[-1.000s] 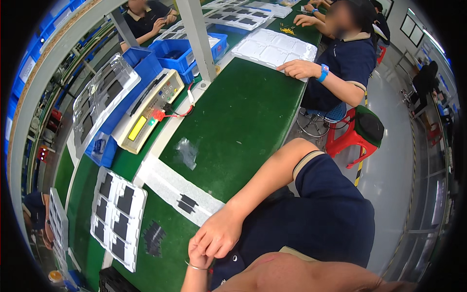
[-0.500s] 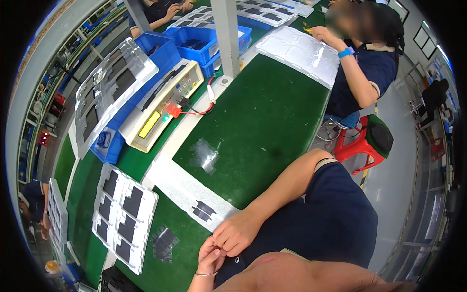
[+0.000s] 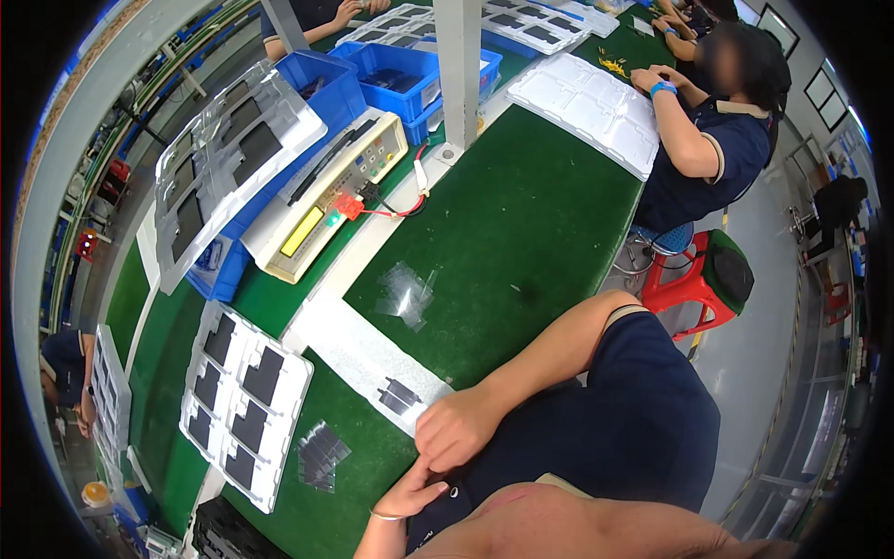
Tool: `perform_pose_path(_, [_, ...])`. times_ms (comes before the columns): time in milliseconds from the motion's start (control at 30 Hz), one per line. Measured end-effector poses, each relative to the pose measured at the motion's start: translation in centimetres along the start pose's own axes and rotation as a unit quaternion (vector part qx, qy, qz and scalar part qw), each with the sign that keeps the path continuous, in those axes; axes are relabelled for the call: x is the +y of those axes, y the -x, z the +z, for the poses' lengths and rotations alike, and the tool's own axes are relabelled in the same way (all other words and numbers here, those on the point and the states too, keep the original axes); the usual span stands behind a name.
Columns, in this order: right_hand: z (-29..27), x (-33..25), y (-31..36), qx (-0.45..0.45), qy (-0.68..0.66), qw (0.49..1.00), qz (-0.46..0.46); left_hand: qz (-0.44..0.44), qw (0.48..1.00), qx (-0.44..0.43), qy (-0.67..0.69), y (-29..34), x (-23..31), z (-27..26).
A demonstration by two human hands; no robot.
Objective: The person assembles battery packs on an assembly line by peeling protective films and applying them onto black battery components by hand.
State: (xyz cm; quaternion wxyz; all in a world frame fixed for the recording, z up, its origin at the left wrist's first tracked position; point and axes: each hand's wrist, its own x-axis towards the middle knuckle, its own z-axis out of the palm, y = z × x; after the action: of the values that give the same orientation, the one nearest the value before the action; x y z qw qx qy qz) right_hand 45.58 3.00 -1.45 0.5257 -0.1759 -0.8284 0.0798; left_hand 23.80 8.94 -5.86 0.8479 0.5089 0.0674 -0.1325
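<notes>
Green bench mat [image 3: 521, 252] spans the middle of the view. White paper strip [image 3: 358, 347] lies obliquely across it; on its near end, just beside the right hand, lies a dark flat piece [image 3: 399, 396]. Overlapping clear film strips with dark areas [image 3: 323, 455] lie on the mat to the left of it, near the left hand; a second patch of clear film [image 3: 407, 296] lies beyond the paper. White moulded tray [image 3: 284, 419] at left carries six dark pieces. Behind: cream bench meter [image 3: 331, 200] with yellow display and red clip, blue bins [image 3: 399, 99], and a grey upright post [image 3: 458, 74] that hides part of what is behind it. Co-worker [image 3: 708, 158] sits at upper right by a white tray [image 3: 596, 107]. Pose: right forearm crosses from the elbow at right, back of right hand [image 3: 458, 430] uppermost, fingers curled down. Left hand [image 3: 412, 491] rises from the lower edge, thumb and index finger partly extended, fingertips meeting the right hand's. Cannot tell whether anything is pinched between them.
</notes>
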Motion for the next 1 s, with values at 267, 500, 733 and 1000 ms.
perform_pose_path(267, [-0.1, 2.0, -0.5, 0.008, 0.093, 0.994, 0.057, -0.017, 0.989, -0.145, -0.012, -2.0, 7.0, 3.9])
perform_pose_path(500, [-0.1, 2.4, -0.7, 0.004, 0.109, 0.987, 0.120, -0.004, 0.989, -0.147, 0.023, -1.7, 5.1, 3.8])
perform_pose_path(733, [-2.0, 3.0, -1.2, 0.095, -0.010, 0.922, 0.375, 0.113, 0.993, -0.032, 0.015, -3.2, 4.5, 2.9])
perform_pose_path(1000, [-3.6, 7.9, -3.6, 0.227, -0.176, 0.815, 0.503, 0.132, 0.836, 0.343, -0.408, -5.1, 9.1, 0.3])
